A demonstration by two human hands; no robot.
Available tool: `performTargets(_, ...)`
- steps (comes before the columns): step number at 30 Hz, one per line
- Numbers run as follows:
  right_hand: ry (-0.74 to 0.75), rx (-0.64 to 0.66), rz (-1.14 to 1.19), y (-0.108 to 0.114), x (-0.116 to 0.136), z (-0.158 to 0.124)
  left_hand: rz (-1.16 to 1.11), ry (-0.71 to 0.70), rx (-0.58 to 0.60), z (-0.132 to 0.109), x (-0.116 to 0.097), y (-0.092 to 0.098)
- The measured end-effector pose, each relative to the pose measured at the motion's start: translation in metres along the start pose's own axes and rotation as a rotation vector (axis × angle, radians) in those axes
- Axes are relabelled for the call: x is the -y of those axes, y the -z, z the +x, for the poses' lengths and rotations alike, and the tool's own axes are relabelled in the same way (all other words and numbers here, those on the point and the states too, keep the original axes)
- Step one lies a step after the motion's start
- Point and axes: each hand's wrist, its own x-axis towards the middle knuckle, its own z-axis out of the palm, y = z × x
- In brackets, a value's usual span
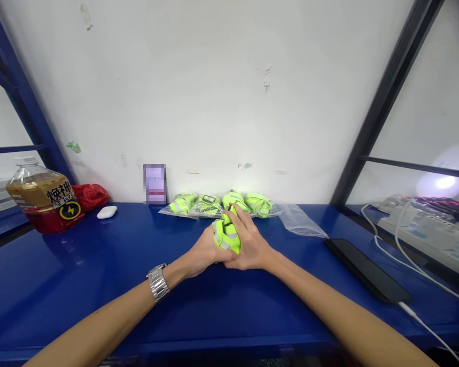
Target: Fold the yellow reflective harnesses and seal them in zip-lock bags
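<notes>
Between my two hands is a bundled neon-yellow reflective vest (pixel 227 234) with grey reflective strips, held above the blue table. My left hand (pixel 204 251) grips it from the left, its fingers mostly hidden behind the cloth. My right hand (pixel 251 242) wraps its right side, with fingers lying over the top. Behind the hands, several similar neon bundles in clear plastic bags lie in a row, among them a bagged bundle (pixel 182 203) at the left end and another bagged bundle (pixel 259 204) at the right. A flat clear plastic bag (pixel 300 220) lies right of them.
On the blue table (pixel 99 285), a large drink bottle (pixel 42 196), a red plastic bag (pixel 92 196) and a white earphone case (pixel 107 212) stand left. A phone (pixel 155 184) leans on the wall. At right lie a black phone (pixel 367 270) with a white cable (pixel 430 326) and power strips (pixel 424 229).
</notes>
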Motion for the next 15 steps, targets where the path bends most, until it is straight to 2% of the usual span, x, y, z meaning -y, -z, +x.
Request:
performTargets(4, -0.057, 0.053, 0.073, 0.004, 0.003, 0.008, -0.054, -0.035, -0.050, 0.003, 0.001, 0.002)
performTargets(6, -0.096, 0.065, 0.185, 0.007, 0.001, 0.011, -0.075, -0.055, -0.086, 0.005, 0.000, 0.003)
performTargets(10, -0.335, -0.070, 0.658, 0.003, -0.008, 0.011, -0.084, -0.067, -0.097, 0.008, -0.005, 0.003)
performTargets(13, -0.424, -0.038, 1.078, -0.007, -0.011, 0.009, -0.079, -0.063, -0.097, 0.007, -0.007, 0.001)
performTargets(15, -0.439, -0.005, 1.265, -0.012, -0.008, 0.007, -0.085, -0.068, -0.118, 0.005, -0.008, -0.001)
